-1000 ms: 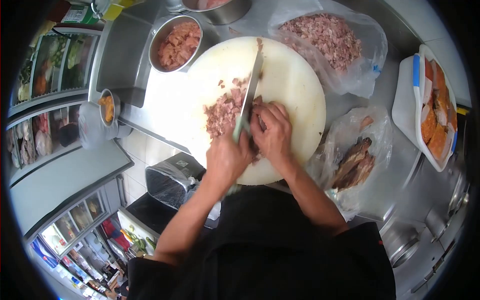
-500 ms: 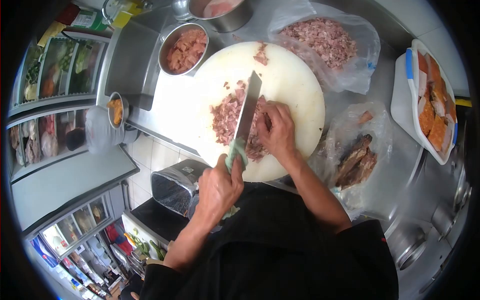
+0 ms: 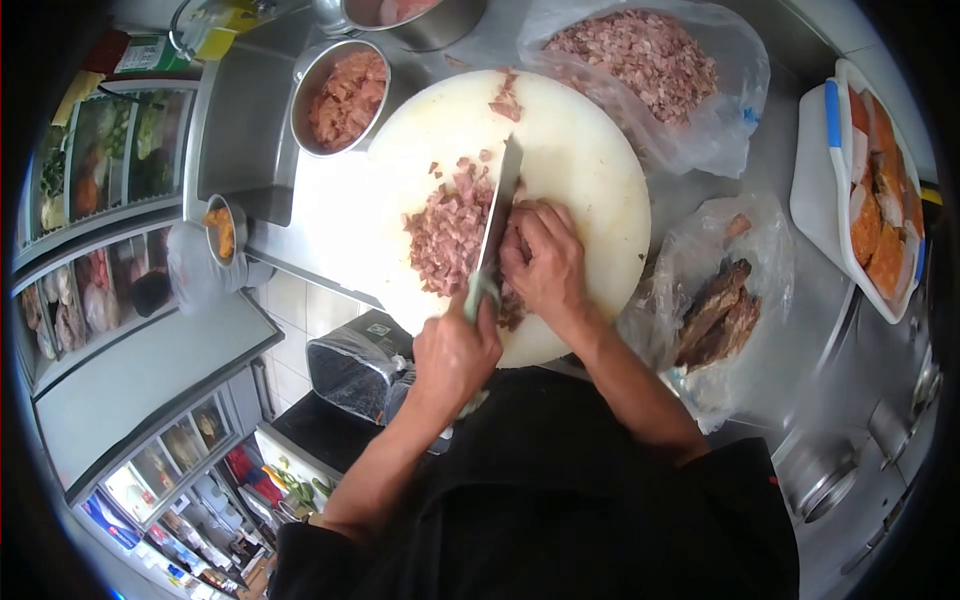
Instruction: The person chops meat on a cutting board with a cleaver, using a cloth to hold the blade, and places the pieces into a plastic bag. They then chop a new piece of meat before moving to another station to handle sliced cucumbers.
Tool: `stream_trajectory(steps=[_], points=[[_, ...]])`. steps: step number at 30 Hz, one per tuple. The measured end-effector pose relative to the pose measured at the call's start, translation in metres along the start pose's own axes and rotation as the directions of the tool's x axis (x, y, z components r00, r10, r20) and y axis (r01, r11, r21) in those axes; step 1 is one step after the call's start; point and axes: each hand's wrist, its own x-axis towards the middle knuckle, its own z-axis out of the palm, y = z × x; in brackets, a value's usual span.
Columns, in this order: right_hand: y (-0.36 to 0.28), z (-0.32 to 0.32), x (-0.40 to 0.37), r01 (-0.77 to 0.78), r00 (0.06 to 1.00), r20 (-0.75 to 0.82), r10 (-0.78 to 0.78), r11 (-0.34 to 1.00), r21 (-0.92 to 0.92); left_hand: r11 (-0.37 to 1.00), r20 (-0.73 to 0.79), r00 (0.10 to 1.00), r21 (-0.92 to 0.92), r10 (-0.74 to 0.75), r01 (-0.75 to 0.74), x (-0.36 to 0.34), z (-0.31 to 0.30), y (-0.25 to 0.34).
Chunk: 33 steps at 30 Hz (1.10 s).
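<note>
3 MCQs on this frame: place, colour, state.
1. Where is the bag of diced meat? A) beyond the cutting board, on its right B) on the board C) on the floor
2. Board colour? A) green B) white C) black
3. The left hand is: A) open, empty B) flat on the board C) gripping the knife by its handle
Answers: 1 A, it lies past the board's far-right edge; 2 B, bare surface shows white; 3 C, it wraps the handle; the right hand pins meat beside the blade.

cleaver (image 3: 500, 212): edge down on round white board (image 3: 585, 140) | pink meat (image 3: 445, 232): diced, heaped beside blade
</note>
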Motion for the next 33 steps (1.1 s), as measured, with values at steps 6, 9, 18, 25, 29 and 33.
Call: stream_trajectory(steps=[6,9,18,25,29,33], points=[[-0.005,-0.012,0.004,0.023,0.997,0.075,-0.022,1.000,-0.013,0.986,-0.198,0.970,-0.056,0.143,-0.157,0.067,0.011,0.024],[-0.006,-0.013,0.005,-0.055,0.996,0.075,0.056,0.998,-0.009,0.975,-0.219,0.965,-0.137,0.143,-0.175,0.056,-0.009,0.017],[0.011,-0.003,0.056,0.055,0.996,0.065,-0.061,0.995,0.086,0.944,-0.097,0.990,-0.322,-0.102,0.065,-0.035,-0.039,-0.027],[0.047,0.003,0.124,0.428,0.903,0.069,-0.424,0.877,-0.220,0.956,-0.076,0.990,-0.279,-0.122,0.096,-0.056,-0.025,-0.049],[0.045,-0.019,0.071,0.345,0.926,0.192,-0.325,0.935,-0.078,0.956,-0.088,0.991,-0.286,-0.100,0.071,-0.062,-0.023,-0.043],[0.004,-0.035,0.013,0.085,0.984,0.161,-0.079,0.996,-0.033,0.975,-0.114,0.993,-0.220,-0.018,-0.008,-0.061,-0.025,-0.029]])
